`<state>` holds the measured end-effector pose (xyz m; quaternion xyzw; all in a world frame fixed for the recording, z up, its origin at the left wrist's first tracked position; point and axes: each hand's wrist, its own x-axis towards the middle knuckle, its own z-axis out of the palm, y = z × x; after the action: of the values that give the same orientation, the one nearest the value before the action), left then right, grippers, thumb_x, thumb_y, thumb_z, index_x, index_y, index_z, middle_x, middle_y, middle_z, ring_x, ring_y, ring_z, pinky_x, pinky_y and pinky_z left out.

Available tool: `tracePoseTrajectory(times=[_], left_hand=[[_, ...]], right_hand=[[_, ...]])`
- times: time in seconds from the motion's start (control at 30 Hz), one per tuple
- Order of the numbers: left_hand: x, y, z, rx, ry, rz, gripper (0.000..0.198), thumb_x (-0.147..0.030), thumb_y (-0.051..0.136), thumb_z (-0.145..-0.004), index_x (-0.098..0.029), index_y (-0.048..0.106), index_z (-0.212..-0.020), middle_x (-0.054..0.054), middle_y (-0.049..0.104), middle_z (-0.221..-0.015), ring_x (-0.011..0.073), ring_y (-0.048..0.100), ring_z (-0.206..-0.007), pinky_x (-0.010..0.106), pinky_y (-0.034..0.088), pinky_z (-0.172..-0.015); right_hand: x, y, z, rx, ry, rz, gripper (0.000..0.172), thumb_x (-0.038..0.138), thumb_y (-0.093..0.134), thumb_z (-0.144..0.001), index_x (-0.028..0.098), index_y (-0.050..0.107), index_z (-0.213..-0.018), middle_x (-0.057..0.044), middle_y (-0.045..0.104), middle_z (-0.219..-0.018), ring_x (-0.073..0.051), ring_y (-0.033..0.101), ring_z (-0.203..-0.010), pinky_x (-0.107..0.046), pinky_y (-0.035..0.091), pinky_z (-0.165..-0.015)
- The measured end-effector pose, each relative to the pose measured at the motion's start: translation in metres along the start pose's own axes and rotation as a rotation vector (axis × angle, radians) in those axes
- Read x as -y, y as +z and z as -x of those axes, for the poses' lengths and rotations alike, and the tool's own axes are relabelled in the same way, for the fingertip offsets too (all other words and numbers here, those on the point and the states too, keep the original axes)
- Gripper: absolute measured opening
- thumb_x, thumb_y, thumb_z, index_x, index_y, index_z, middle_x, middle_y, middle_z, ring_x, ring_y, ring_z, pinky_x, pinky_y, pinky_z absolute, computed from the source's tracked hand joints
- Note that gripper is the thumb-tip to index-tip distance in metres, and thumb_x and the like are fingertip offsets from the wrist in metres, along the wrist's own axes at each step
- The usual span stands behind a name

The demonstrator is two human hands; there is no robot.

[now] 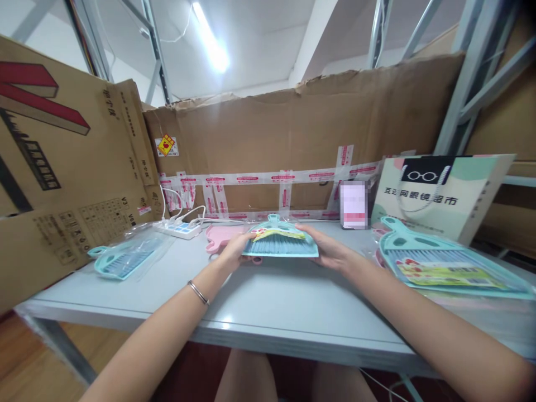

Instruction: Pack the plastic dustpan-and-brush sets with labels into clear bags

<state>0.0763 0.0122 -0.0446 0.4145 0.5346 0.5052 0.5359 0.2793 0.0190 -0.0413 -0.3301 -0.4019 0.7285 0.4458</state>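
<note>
A teal mini dustpan-and-brush set with a yellow label is held just above the grey table. My left hand grips its left edge, fingers curled under it. My right hand holds its right edge, thumb on top. A pink dustpan lies on the table just behind my left hand. A silver bracelet circles my left wrist.
Another teal set in a clear bag lies at the left. A stack of teal sets sits at the right. A white power strip, a phone and a paper bag stand at the back. Cardboard walls surround the table.
</note>
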Motion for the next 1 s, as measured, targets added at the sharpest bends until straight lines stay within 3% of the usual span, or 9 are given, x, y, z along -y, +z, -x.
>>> tracePoseTrajectory(times=[0.13,0.4,0.5,0.67,0.77,0.9,1.0], left_hand=[[-0.003,0.000,0.002,-0.035,-0.068,-0.015,0.017,-0.026,0.064,-0.068,-0.013,0.060,-0.077,0.001,0.060,-0.057,0.0103,0.052,-0.047,0.018,0.039,-0.037],[-0.007,-0.002,0.002,-0.020,-0.095,0.021,0.014,-0.025,0.063,-0.070,-0.014,0.060,-0.078,0.001,0.062,-0.063,0.0093,0.053,-0.048,0.017,0.040,-0.038],[-0.007,-0.004,0.000,-0.026,-0.083,0.028,0.015,-0.028,0.063,-0.071,-0.014,0.060,-0.078,0.000,0.060,-0.059,0.0088,0.051,-0.046,0.016,0.036,-0.035],[-0.009,-0.004,0.002,-0.017,-0.072,0.030,0.020,-0.031,0.063,-0.071,-0.014,0.061,-0.081,0.001,0.061,-0.061,0.0077,0.051,-0.046,0.015,0.032,-0.034],[-0.010,-0.007,0.006,0.100,-0.027,0.019,0.026,-0.033,0.065,-0.070,-0.016,0.064,-0.090,0.003,0.066,-0.076,0.0092,0.058,-0.059,0.015,0.039,-0.041],[-0.013,-0.016,0.010,0.409,0.100,0.032,0.036,-0.019,0.071,-0.065,-0.015,0.062,-0.100,0.009,0.065,-0.104,0.0147,0.062,-0.089,0.021,0.051,-0.073],[-0.016,-0.018,0.012,0.467,0.176,0.048,0.044,-0.009,0.074,-0.059,-0.012,0.061,-0.101,0.012,0.064,-0.107,0.0175,0.062,-0.094,0.028,0.049,-0.085]], right_hand=[[0.009,-0.004,0.010,0.133,-0.041,0.040,0.018,0.016,0.064,-0.071,0.011,0.064,-0.088,-0.008,0.071,-0.079,-0.013,0.066,-0.067,-0.019,0.054,-0.061],[0.018,-0.009,0.023,0.302,-0.094,0.145,0.046,0.003,0.068,-0.057,0.016,0.062,-0.101,-0.007,0.068,-0.101,-0.017,0.063,-0.094,-0.025,0.052,-0.078],[0.016,-0.010,0.019,0.274,-0.088,0.155,0.044,0.003,0.069,-0.057,0.014,0.063,-0.099,-0.007,0.069,-0.100,-0.016,0.064,-0.091,-0.023,0.052,-0.078],[0.008,-0.013,0.006,0.098,-0.006,0.103,0.024,0.002,0.068,-0.061,0.010,0.065,-0.084,-0.009,0.071,-0.088,-0.014,0.067,-0.074,-0.016,0.056,-0.063],[0.005,-0.017,-0.001,0.027,-0.009,0.056,0.017,0.003,0.067,-0.064,0.010,0.065,-0.080,-0.008,0.071,-0.081,-0.013,0.067,-0.069,-0.015,0.056,-0.060],[0.005,-0.021,-0.006,-0.030,-0.057,0.019,0.013,0.003,0.065,-0.067,0.009,0.064,-0.079,-0.008,0.071,-0.077,-0.014,0.068,-0.067,-0.015,0.057,-0.060],[0.005,-0.020,-0.006,-0.074,-0.071,0.005,0.010,0.002,0.063,-0.069,0.008,0.063,-0.078,-0.010,0.071,-0.077,-0.015,0.068,-0.067,-0.016,0.057,-0.061]])
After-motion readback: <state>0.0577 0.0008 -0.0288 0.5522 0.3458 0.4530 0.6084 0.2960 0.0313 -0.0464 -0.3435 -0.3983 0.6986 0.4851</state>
